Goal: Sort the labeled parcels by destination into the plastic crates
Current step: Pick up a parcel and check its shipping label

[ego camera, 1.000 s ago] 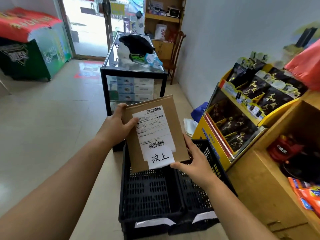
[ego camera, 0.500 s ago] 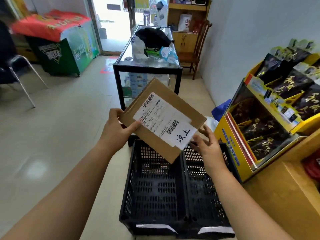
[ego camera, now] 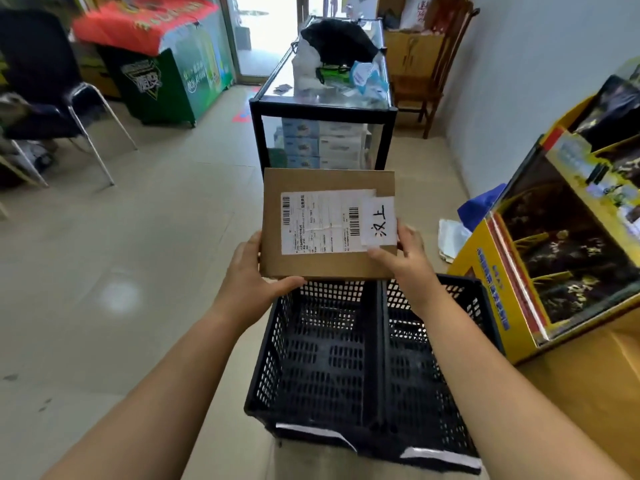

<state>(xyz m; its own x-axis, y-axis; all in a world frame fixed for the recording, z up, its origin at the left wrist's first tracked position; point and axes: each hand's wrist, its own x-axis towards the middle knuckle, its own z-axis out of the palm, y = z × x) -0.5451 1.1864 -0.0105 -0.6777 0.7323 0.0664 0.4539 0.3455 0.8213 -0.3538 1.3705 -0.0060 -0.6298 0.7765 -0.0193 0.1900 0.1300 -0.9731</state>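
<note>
Head view: both hands, left hand [ego camera: 254,271] and right hand [ego camera: 403,258], clasp a labelled cardboard parcel [ego camera: 327,223] flat above two empty black crates [ego camera: 367,355], fingers closed on its edges, apparently reading the destination before choosing a crate.

A pale tiled floor [ego camera: 156,271] is shown. Two black perforated plastic crates [ego camera: 322,358] are set on it side by side, touching. Directly beyond them a black-framed glass cabinet [ego camera: 322,109] is stood. A yellow display stand [ego camera: 485,271] is placed to the right, a metal-legged chair [ego camera: 69,109] far left.
</note>
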